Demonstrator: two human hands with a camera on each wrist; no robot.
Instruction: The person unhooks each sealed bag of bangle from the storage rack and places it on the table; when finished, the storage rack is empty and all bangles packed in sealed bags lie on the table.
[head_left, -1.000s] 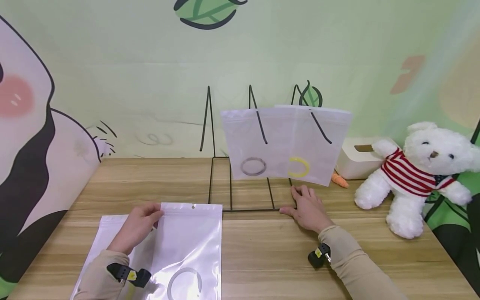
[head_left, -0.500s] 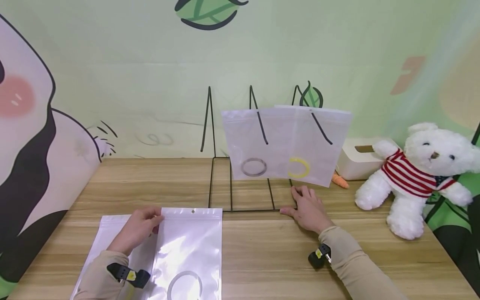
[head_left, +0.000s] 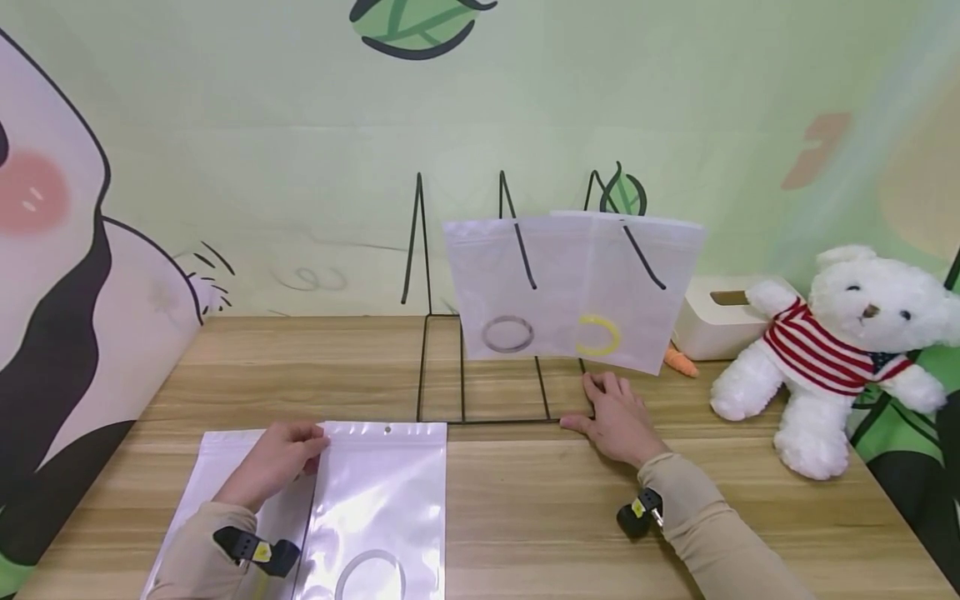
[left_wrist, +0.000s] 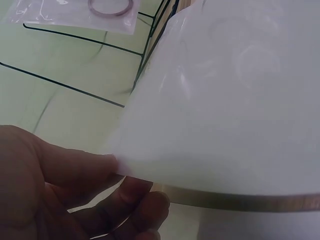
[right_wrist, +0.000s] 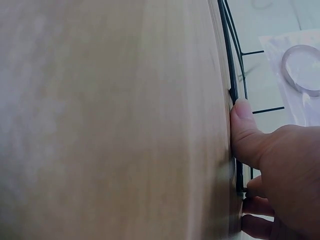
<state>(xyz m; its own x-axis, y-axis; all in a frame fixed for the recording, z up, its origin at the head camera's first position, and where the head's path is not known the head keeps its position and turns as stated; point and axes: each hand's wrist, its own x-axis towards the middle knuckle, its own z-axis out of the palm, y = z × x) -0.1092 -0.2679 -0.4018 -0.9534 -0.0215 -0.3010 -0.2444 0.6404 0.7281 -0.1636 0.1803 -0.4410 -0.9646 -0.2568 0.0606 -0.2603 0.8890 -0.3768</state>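
My left hand [head_left: 273, 462] pinches the upper left corner of a white zip bag [head_left: 382, 492] between thumb and finger, and in the left wrist view the bag [left_wrist: 215, 115] spreads away from the fingertips. A pale bangle [head_left: 370, 554] shows through its lower part. Another white bag [head_left: 217, 454] lies under the left arm. My right hand [head_left: 618, 421] holds the front right corner of a black wire rack [head_left: 502, 421], thumb against the front bar and fingers by the side bar. Two bags hang on the rack, one with a grey bangle [head_left: 507, 334], one with a yellow bangle [head_left: 600, 335].
The rack's left hook [head_left: 406, 279] carries nothing. Behind the hanging bags on the right are a white tissue box [head_left: 712, 321] and a small orange carrot toy [head_left: 680, 361]. A white teddy bear [head_left: 825, 358] sits at the right of the wooden table [head_left: 555, 517].
The held bag's top edge has lowered toward the table and its surface lies flatter. The left hand has dropped very slightly with it. The right hand keeps its place on the rack.
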